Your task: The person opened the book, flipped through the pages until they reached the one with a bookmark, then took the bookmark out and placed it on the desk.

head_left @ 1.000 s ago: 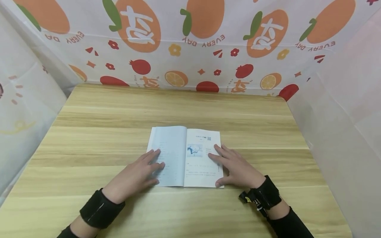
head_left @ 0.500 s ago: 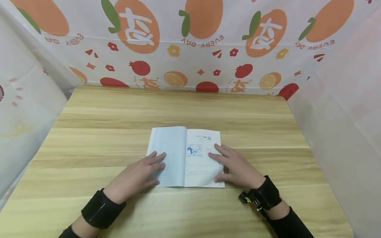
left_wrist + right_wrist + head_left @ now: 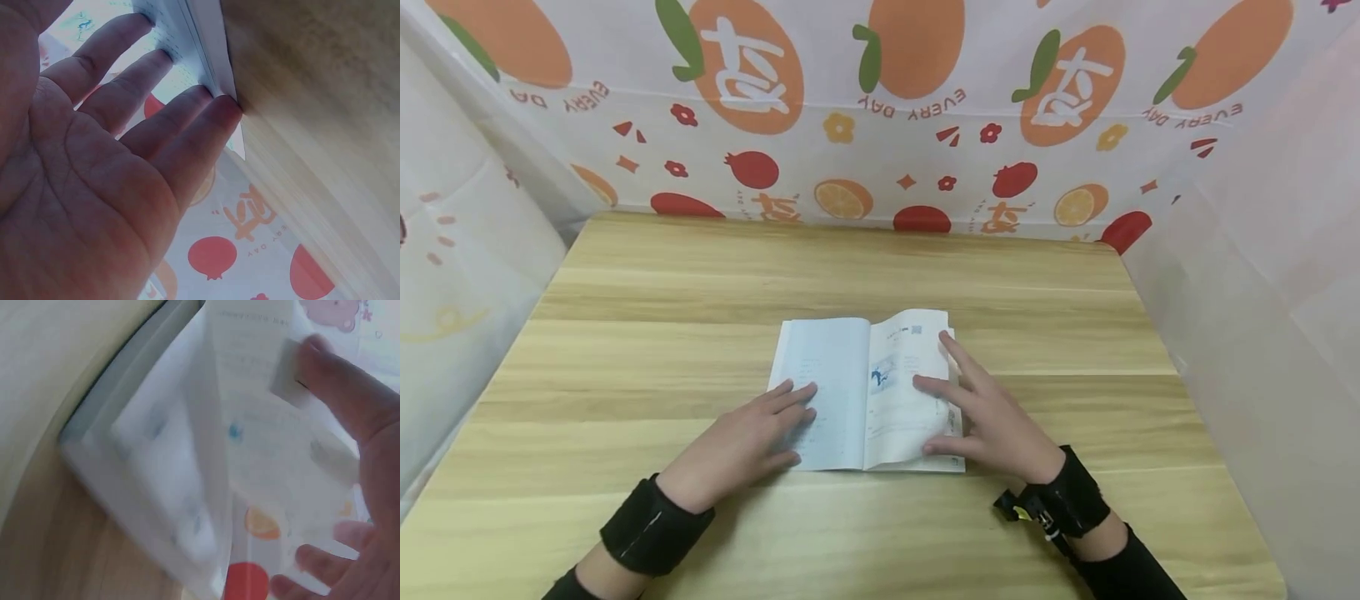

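Note:
An open book lies on the wooden table, its left page bluish and its right page white with a small blue picture. My left hand rests with spread fingers on the left page; in the left wrist view its fingertips touch the book near its edge. At the right page, one leaf is lifted and bowed away from the pages beneath. My right hand touches this leaf near its outer edge, fingers extended and spread. The right wrist view shows the thumb against the raised leaf, which is blurred.
The wooden table reaches back to a white cloth printed with fruit. Pale cloth walls stand along both sides. Black bands circle both wrists, the right one carrying a small camera.
The right page lay nearly flat, then bulged at its lower corner; now the leaf is raised along its outer edge. My right hand has shifted slightly left. My left hand stays on its page.

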Action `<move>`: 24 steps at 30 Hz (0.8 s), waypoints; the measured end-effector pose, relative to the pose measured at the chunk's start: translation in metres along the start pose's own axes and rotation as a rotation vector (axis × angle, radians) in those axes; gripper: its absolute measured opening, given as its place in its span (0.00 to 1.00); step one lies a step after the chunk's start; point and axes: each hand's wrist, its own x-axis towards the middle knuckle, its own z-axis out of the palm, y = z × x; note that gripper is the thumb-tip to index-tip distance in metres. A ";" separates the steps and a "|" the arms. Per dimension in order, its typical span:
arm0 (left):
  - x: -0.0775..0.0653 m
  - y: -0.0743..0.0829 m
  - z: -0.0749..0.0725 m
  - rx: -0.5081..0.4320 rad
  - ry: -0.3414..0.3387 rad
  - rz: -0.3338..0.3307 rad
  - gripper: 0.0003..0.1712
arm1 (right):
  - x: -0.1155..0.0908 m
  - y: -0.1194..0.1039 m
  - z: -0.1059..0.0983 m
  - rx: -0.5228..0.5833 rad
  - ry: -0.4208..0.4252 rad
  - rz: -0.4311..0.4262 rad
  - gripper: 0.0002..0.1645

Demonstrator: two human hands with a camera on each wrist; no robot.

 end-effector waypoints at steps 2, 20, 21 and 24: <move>0.000 -0.001 0.000 -0.003 0.007 0.000 0.30 | 0.004 -0.006 0.000 0.033 0.040 -0.009 0.45; -0.003 0.001 0.004 0.008 0.028 -0.067 0.67 | 0.028 -0.033 0.032 0.038 -0.108 -0.140 0.57; -0.003 0.000 0.004 0.007 0.029 -0.063 0.67 | 0.029 -0.034 0.034 0.042 -0.105 -0.152 0.57; -0.002 0.000 0.005 0.008 0.032 -0.057 0.67 | 0.033 -0.035 0.040 0.044 -0.095 -0.188 0.57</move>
